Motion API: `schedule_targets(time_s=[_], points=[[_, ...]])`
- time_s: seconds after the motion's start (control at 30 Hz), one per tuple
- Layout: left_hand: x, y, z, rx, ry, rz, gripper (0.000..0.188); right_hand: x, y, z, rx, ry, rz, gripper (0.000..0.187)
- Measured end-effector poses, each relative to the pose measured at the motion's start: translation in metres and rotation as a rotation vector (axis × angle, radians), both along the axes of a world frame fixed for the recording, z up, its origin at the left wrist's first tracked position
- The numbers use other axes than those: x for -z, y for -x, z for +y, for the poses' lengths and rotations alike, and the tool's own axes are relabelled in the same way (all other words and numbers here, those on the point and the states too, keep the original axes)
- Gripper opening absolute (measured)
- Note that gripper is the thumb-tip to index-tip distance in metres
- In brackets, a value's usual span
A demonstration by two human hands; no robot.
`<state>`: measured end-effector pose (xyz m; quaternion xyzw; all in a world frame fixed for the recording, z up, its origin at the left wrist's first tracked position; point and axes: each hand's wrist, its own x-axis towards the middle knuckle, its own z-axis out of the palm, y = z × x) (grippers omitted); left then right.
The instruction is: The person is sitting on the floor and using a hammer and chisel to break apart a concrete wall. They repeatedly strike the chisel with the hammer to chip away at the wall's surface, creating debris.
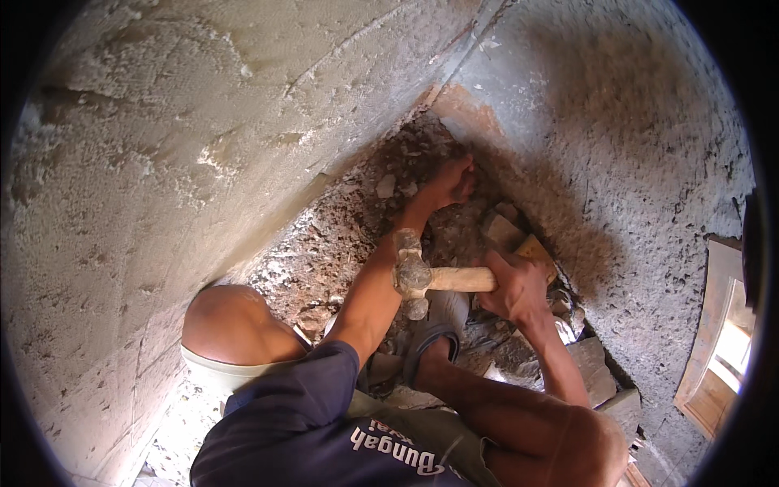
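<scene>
My right hand [517, 286] is wrapped round the wooden handle of a hammer [462, 279]. The hammer's thick, worn metal head points left and appears in front of my left forearm. Farther off, my left hand [453, 183] reaches down into the shadowed corner where two walls meet. Its fingers are curled closed, and whatever they grip is lost in the dark. Around that hand lies broken rubble [385, 187] and loose dirt. Just beyond my right hand rest a grey broken block [503, 231] and a yellowish piece [535, 250].
A rough plastered wall [162, 162] rises on the left, a pitted grey wall [649, 146] on the right. My sandalled foot [434, 349] stands amid the debris. Broken slabs [592, 369] lie along the right wall's base. A wooden frame [706, 325] leans at far right.
</scene>
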<state>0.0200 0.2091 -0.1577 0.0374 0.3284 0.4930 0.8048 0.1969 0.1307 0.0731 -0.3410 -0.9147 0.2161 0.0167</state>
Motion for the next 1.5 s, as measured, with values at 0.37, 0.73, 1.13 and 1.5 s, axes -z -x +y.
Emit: schedule_targets(time_s=[0.37, 0.73, 1.13, 1.5], points=[[0.008, 0.007, -0.002, 0.035, -0.043, 0.043, 0.04, 0.016, -0.019, 0.012, -0.021, -0.067, -0.045, 0.02], [0.01, 0.005, 0.005, 0.039, -0.045, 0.221, 0.04, 0.038, -0.034, 0.015, -0.084, -0.117, -0.201, 0.02], [0.007, 0.006, 0.01, 0.057, -0.109, 0.185, 0.037, 0.037, -0.03, 0.028, -0.268, -0.135, -0.175, 0.018], [-0.009, 0.004, 0.012, 0.059, -0.043, 0.234, 0.033, 0.051, -0.059, 0.04, -0.27, -0.166, -0.152, 0.02]])
